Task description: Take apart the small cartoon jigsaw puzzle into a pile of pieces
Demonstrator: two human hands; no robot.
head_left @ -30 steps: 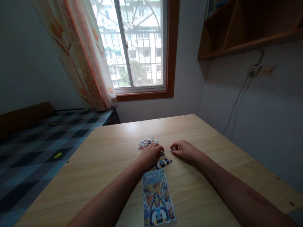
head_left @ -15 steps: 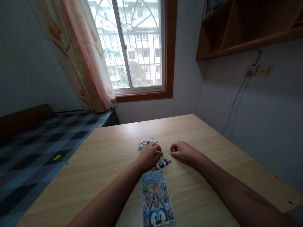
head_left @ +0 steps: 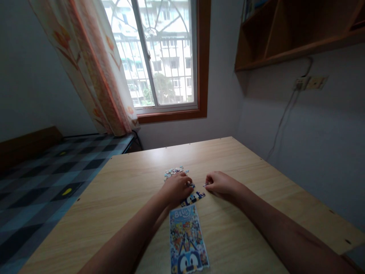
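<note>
My left hand (head_left: 176,187) rests on the wooden table (head_left: 128,198) with its fingers curled, fingertips at a joined strip of blue puzzle pieces (head_left: 195,197); what they pinch is too small to name. My right hand (head_left: 222,183) lies a little to the right, fingers closed on a small puzzle piece (head_left: 205,185). A pile of loose puzzle pieces (head_left: 172,171) lies just beyond my left hand. A colourful picture card (head_left: 186,239) with a blue cartoon dog lies nearer to me, between my forearms.
The table's right side runs along a white wall with a socket (head_left: 312,82) and a hanging cable. A wooden shelf (head_left: 285,34) hangs above. A window (head_left: 162,57) and curtain (head_left: 94,72) are behind; a checked bed (head_left: 42,171) lies to the left.
Both hands stayed close to the puzzle strip, the left fingers shifting slightly over it. The view has drifted a little to the right and down.
</note>
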